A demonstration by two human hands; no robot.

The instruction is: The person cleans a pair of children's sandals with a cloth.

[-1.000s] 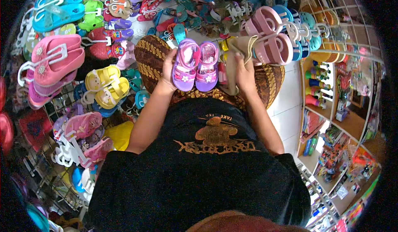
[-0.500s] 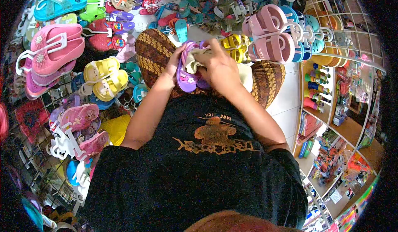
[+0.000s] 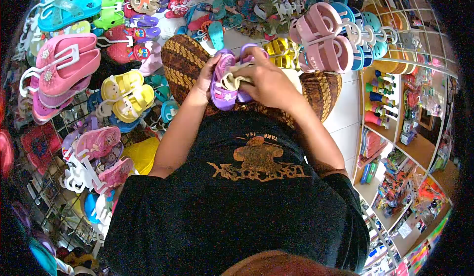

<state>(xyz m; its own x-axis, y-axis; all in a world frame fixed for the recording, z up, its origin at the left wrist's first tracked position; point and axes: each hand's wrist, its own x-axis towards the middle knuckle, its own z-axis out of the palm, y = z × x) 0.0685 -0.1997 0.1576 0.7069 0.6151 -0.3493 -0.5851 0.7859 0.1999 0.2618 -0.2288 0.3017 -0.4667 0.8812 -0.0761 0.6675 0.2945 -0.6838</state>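
Note:
A pair of purple sandals (image 3: pixel 224 97) is over my lap. My left hand (image 3: pixel 206 78) grips the left sandal at its outer side, fingers wrapped round it. A crumpled cream cloth (image 3: pixel 230 81) lies against that sandal's straps. My right hand (image 3: pixel 269 82) is closed on the cloth, its fingers bent over the space between the two sandals. Part of the second sandal shows above and below the right hand; the rest is hidden behind it.
Pink shoes (image 3: pixel 69 63) and yellow sandals (image 3: pixel 127 96) hang on a rack at the left. Pink sandals (image 3: pixel 323 39) hang at the right, beside yellow ones (image 3: pixel 282 54). Wooden shelves (image 3: pixel 382 134) with goods stand further right. Many sandals hang ahead.
The right hand has shifted slightly right, and the second sandal now shows more, apart from the left one. The cloth has moved a little. The left hand keeps its hold.

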